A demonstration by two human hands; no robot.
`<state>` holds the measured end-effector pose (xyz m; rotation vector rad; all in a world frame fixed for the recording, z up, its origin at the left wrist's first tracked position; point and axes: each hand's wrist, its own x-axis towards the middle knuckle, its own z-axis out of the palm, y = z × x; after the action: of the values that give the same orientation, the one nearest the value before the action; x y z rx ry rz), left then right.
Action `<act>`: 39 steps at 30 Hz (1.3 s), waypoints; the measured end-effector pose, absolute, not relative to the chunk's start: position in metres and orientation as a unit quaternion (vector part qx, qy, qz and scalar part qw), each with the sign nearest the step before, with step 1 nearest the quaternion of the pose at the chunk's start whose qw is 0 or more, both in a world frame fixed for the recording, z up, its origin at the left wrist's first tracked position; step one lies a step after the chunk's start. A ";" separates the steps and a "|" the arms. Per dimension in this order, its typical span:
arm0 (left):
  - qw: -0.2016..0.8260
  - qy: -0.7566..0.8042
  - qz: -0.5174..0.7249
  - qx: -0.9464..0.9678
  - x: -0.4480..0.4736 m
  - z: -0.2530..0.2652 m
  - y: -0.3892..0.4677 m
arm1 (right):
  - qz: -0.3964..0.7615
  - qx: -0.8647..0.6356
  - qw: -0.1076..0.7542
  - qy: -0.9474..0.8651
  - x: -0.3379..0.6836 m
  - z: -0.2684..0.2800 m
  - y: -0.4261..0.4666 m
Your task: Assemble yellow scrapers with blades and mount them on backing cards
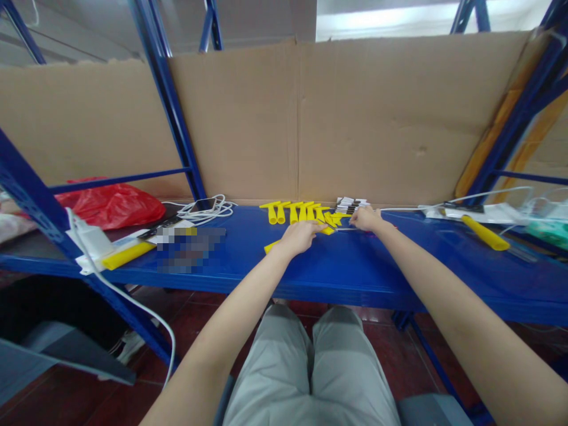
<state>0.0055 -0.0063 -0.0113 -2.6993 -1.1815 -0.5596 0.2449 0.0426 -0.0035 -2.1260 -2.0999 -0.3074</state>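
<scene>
My left hand (300, 236) is closed over the blue bench, its fingertips pinching a small yellow plastic piece (328, 230). Just to the right, my right hand (365, 219) is closed around a thin metal rod (341, 229) that points left toward that piece. The rod's far end is mostly hidden by the hand. Behind the left hand stands a row of several yellow T-shaped handles (280, 213). Small white-and-black pieces (350, 205) lie piled behind the right hand. One more yellow piece (270, 247) shows partly behind my left wrist.
A cardboard sheet (248, 124) walls off the back of the blue bench (248, 260). On the left are a red plastic bag (115, 204), coiled white cable (210, 210) and a yellow tube-shaped handle (128, 255). Another yellow handle (486, 233) lies at right. Blue posts (171, 100) flank the bench.
</scene>
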 end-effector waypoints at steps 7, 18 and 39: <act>0.066 -0.387 -0.190 -0.900 0.006 -0.014 -0.005 | -0.069 -0.722 0.060 -0.686 0.242 0.001 0.050; 0.079 -0.387 -0.200 -0.897 0.006 -0.014 -0.005 | -0.059 -0.720 0.064 -0.689 0.250 -0.010 0.064; 0.066 -0.350 -0.230 -0.906 0.006 -0.017 0.000 | 0.083 -0.439 0.342 -0.827 0.208 -0.002 0.033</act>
<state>0.0063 0.0002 -0.0173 -2.7315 -1.0541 -0.6949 0.2080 0.0335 -0.0020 -1.1416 -2.1495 0.2166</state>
